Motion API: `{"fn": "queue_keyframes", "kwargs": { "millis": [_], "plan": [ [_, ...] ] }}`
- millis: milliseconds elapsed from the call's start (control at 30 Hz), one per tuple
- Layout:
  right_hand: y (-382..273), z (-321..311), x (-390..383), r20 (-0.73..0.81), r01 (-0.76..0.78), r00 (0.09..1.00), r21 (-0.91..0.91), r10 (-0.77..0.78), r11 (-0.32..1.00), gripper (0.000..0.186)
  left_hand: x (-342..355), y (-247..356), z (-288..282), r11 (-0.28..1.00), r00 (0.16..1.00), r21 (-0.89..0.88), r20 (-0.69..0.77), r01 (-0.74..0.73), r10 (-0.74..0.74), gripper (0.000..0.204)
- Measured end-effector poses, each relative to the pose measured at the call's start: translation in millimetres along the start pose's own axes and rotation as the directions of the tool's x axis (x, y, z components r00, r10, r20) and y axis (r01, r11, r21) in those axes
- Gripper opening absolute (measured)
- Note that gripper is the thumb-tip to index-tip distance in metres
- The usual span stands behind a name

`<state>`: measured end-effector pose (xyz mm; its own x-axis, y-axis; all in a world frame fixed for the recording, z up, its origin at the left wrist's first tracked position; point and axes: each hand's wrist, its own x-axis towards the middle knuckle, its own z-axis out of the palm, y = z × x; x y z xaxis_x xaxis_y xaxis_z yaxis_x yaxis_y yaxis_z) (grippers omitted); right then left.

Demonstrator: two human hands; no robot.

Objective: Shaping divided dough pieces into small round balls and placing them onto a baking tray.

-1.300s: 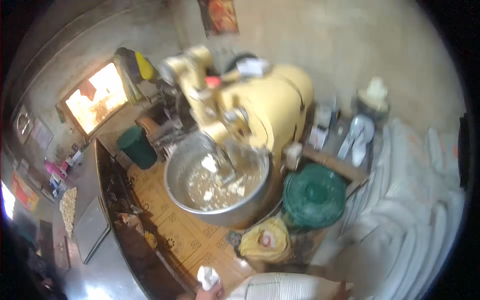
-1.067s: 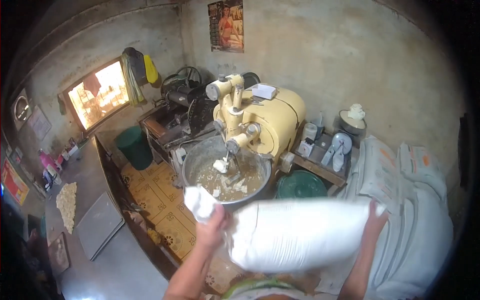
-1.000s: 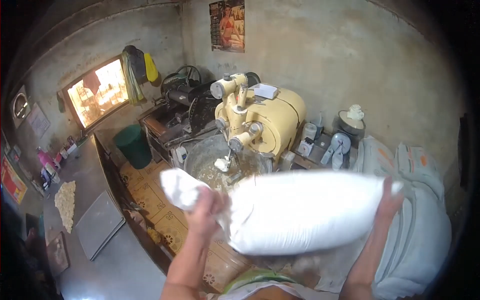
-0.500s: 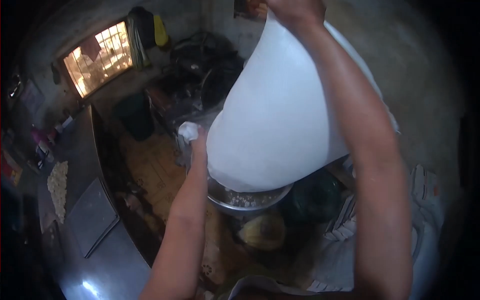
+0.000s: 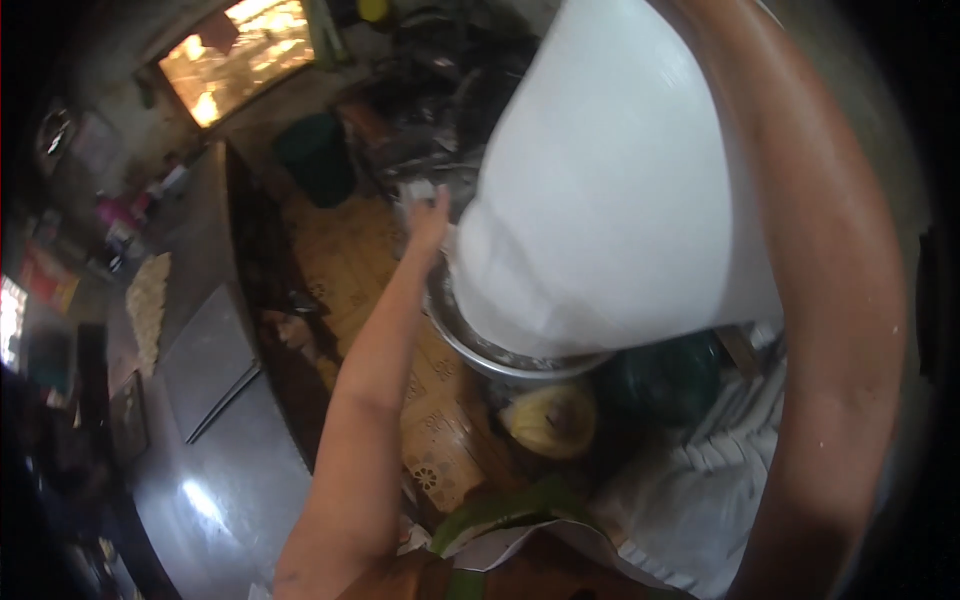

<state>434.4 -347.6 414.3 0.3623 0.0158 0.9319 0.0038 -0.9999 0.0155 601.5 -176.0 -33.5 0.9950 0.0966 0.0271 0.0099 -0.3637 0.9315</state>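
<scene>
A big, full white sack (image 5: 610,180) is tipped with its lower end over a round metal basin (image 5: 500,368). My left hand (image 5: 430,222) is at the basin's far left side, its fingers closed on a crumpled white piece (image 5: 418,190) that looks like the sack's mouth. The join between that piece and the sack is hidden. My right arm reaches up along the sack's right side, and its hand lies beyond the top edge of the picture. Whitish bits show inside the basin along its rim.
On the left runs a metal counter (image 5: 250,500) with a flat dark panel (image 5: 210,375) and a pale strip of crumbs (image 5: 148,310). A green bin (image 5: 318,160) stands on the patterned floor. Near the basin are a yellow bundle (image 5: 550,420), a dark green container (image 5: 665,380) and stacked white sacks (image 5: 690,500).
My view has shifted, and the sack appears larger and further right. The right hand has left the picture at the top. The left hand remains beside the basin.
</scene>
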Motion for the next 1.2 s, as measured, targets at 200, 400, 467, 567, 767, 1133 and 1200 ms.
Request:
{"fn": "queue_keyframes", "kwargs": {
  "millis": [200,400,467,567,767,1133,1200],
  "plan": [
    [-17.1,-14.4,3.6,0.120,-0.048,0.992,0.001,0.048,0.999,0.031,-70.2,168.1,-23.0,0.775,0.814,-0.602,0.539,0.193,0.216,0.083],
    [-13.2,19.9,0.9,0.120,-0.065,0.990,-0.036,0.069,0.997,0.028,-86.3,198.6,25.4,0.908,0.932,-0.250,0.226,0.337,-0.284,0.065],
    [-16.8,19.9,7.2,0.136,-0.062,0.988,-0.047,0.068,0.997,0.027,-61.1,169.1,6.1,0.785,0.891,-0.600,0.428,0.156,0.150,0.063],
    [-19.1,26.0,9.5,0.175,-0.061,0.981,-0.105,0.079,0.993,0.026,-41.6,189.2,-21.5,0.548,0.746,-0.799,0.518,0.248,0.419,0.062],
    [-13.3,48.0,17.7,0.237,-0.029,0.967,-0.266,0.094,0.964,0.021,-60.4,244.5,-25.3,0.724,0.783,-0.688,0.424,-0.049,0.456,0.069],
    [-9.4,73.9,30.8,0.310,0.107,0.950,-0.390,0.022,0.915,0.022,-10.8,236.2,1.8,0.685,0.655,-0.728,0.506,-0.025,0.561,0.080],
    [-5.9,78.5,29.9,0.320,0.112,0.947,-0.391,0.021,0.914,0.023,-16.4,239.6,-0.1,0.712,0.673,-0.701,0.508,-0.040,0.537,0.082]
  ]
}}
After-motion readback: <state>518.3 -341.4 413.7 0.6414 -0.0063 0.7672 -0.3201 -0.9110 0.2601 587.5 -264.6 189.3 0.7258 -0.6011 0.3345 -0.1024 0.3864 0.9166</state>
